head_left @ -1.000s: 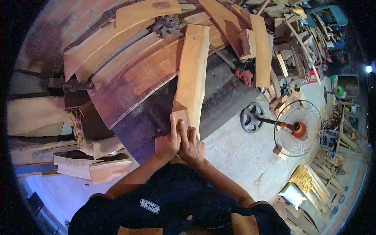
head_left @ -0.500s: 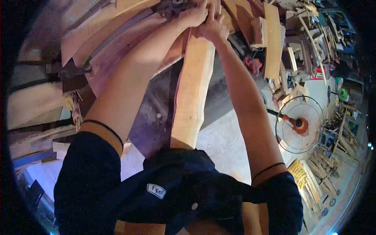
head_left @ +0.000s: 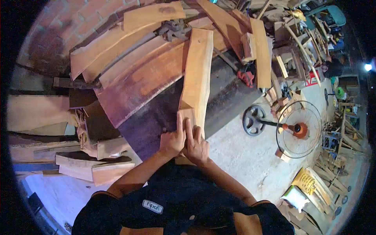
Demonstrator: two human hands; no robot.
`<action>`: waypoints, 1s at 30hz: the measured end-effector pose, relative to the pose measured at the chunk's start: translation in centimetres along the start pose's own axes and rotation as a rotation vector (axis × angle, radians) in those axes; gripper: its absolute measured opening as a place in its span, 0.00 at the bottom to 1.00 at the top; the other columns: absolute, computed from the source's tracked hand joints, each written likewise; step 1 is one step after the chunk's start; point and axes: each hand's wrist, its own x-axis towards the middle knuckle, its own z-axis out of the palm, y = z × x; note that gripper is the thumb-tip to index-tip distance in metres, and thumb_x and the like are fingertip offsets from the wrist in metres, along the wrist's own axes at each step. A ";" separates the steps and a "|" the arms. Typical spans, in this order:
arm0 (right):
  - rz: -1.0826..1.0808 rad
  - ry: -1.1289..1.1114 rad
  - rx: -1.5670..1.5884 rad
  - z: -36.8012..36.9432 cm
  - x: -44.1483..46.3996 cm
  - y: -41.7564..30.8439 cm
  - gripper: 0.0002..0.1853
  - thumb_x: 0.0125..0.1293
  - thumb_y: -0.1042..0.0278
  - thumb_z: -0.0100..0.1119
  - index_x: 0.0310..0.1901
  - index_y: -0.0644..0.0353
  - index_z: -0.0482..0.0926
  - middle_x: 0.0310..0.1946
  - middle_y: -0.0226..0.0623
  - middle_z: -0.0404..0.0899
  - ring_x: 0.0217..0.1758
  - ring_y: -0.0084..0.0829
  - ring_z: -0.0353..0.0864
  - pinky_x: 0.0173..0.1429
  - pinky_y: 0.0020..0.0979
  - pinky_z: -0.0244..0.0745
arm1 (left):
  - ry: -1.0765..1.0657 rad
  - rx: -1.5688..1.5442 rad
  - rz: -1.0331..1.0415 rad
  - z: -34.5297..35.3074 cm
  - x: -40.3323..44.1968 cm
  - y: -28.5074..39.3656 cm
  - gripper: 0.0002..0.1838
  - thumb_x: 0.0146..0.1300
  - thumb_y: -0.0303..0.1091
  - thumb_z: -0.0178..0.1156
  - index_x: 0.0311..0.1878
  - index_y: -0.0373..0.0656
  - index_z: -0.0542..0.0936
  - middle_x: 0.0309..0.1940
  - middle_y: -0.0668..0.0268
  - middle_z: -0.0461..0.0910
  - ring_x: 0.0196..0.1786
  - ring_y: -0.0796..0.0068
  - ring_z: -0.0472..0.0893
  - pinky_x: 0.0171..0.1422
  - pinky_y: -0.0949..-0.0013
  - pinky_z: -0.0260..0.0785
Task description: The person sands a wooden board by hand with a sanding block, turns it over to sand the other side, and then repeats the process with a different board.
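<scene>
A long pale plank with wavy edges runs from near my body toward the far side of a dark work surface. On its near end lies a small flat brownish piece with a pointed far edge; its exact kind cannot be made out. My left hand is closed on the left side of this piece, index finger stretched along it. My right hand grips it from the right, its fingers laid forward over it. The two hands touch, and they hide the piece's near part.
Several wide boards lie beyond the dark surface. A red-handled tool rests near an upright-looking board at the right. On the floor stand a fan and a yellow sack. Wood offcuts sit at the left.
Both hands have come back along the plank from its far end to its near end, close to my body. The plank's far end is now uncovered, and the view has shifted slightly.
</scene>
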 end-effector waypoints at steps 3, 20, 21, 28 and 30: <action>0.052 -0.102 -0.068 -2.0 4.6 0.9 0.51 0.53 0.65 0.60 0.78 0.53 0.44 0.51 0.60 0.67 0.35 0.59 0.81 0.34 0.51 0.80 | -0.018 0.056 -0.027 -0.1 5.0 -0.5 0.46 0.67 0.45 0.54 0.76 0.30 0.41 0.17 0.54 0.80 0.17 0.58 0.81 0.17 0.55 0.70; 0.184 0.048 -0.109 -6.1 20.3 3.6 0.60 0.51 0.52 0.70 0.78 0.43 0.35 0.64 0.65 0.61 0.49 0.58 0.82 0.43 0.50 0.81 | 0.248 0.281 0.140 -3.2 23.8 -1.7 0.35 0.68 0.37 0.49 0.73 0.30 0.51 0.27 0.41 0.80 0.21 0.46 0.80 0.40 0.47 0.75; 0.161 0.090 -0.143 -3.9 17.0 3.7 0.55 0.56 0.58 0.63 0.78 0.46 0.35 0.61 0.67 0.64 0.41 0.57 0.84 0.38 0.49 0.82 | 0.040 0.125 -0.009 -2.6 19.9 -0.9 0.38 0.71 0.38 0.47 0.76 0.35 0.43 0.21 0.48 0.79 0.18 0.52 0.78 0.26 0.50 0.73; 0.098 -0.035 -0.038 -0.5 0.8 1.2 0.48 0.55 0.66 0.58 0.77 0.52 0.46 0.50 0.62 0.67 0.37 0.58 0.81 0.34 0.52 0.80 | 0.108 -0.052 0.055 0.5 1.4 1.1 0.42 0.70 0.44 0.50 0.76 0.34 0.40 0.50 0.43 0.80 0.17 0.56 0.80 0.18 0.54 0.71; 0.005 0.040 0.035 -0.7 2.4 2.0 0.49 0.55 0.67 0.57 0.77 0.53 0.44 0.50 0.62 0.67 0.39 0.58 0.81 0.34 0.53 0.80 | -0.059 -0.026 0.008 0.7 3.1 0.4 0.43 0.70 0.44 0.51 0.75 0.30 0.42 0.64 0.43 0.70 0.17 0.57 0.80 0.17 0.56 0.70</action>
